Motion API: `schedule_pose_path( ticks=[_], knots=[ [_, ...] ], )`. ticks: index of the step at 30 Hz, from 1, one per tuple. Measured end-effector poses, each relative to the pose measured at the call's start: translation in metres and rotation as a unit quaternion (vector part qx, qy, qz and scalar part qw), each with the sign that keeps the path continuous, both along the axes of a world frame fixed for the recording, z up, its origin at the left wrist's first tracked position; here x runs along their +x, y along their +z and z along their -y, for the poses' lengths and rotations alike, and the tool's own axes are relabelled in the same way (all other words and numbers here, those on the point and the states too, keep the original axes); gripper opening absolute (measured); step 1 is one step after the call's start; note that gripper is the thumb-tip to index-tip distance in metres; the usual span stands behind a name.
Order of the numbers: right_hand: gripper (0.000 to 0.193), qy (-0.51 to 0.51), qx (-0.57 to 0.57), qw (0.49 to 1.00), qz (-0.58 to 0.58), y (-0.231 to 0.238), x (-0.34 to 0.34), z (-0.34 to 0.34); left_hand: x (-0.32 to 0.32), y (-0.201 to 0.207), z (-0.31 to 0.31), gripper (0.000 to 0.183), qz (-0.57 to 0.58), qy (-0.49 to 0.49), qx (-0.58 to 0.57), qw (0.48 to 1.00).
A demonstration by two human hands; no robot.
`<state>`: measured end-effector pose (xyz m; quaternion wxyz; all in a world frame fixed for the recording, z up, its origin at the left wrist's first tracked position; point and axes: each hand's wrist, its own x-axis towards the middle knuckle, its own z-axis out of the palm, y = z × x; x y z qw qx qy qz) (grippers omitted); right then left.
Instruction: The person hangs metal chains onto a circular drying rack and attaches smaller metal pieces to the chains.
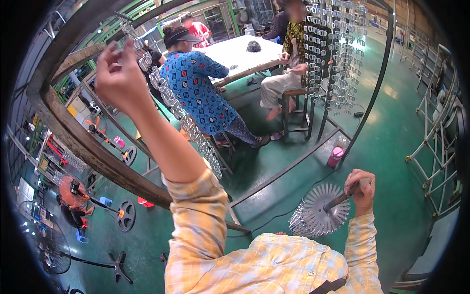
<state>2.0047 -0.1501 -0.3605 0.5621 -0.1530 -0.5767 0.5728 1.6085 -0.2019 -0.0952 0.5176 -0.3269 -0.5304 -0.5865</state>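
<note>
My left hand point(116, 78) is raised at the upper left, beside the rusty metal frame. Its fingers are curled in, and a small shiny bit shows between them, too small to name. Just right of it, a long string of shiny metal clips point(183, 120) hangs down from the frame. Low on the right, my right hand point(361, 188) is wrapped round a dark metal rod point(337, 201). From the rod's far end fans out a round stack of flat silver metal pieces point(313, 210), spread like spokes.
The rusty frame point(112, 174) curves round on my left. More metal clips point(338, 54) hang in rows at the upper right. Several people sit at a white table point(225, 49) ahead. A pink bottle point(336, 157) stands by the frame's foot. Fans point(73, 193) stand left; wheeled racks point(433, 147) right.
</note>
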Motion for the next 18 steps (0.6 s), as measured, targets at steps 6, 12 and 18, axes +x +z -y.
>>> schedule_pose_path(
  ticks=[6,12,18],
  knots=[
    [0.051,-0.003,0.006,1.0,0.003,-0.002,0.004,0.001,-0.037,0.052,-0.032,0.035,0.025,0.142,-0.056,0.988],
    [0.051,-0.003,0.018,1.0,0.008,-0.001,0.003,0.001,-0.056,0.065,-0.04,0.025,0.005,0.22,-0.098,0.971],
    [0.053,-0.008,-0.011,1.0,0.019,0.0,0.008,0.0,-0.065,0.071,-0.038,0.013,-0.031,0.12,-0.041,0.991]
  ],
)
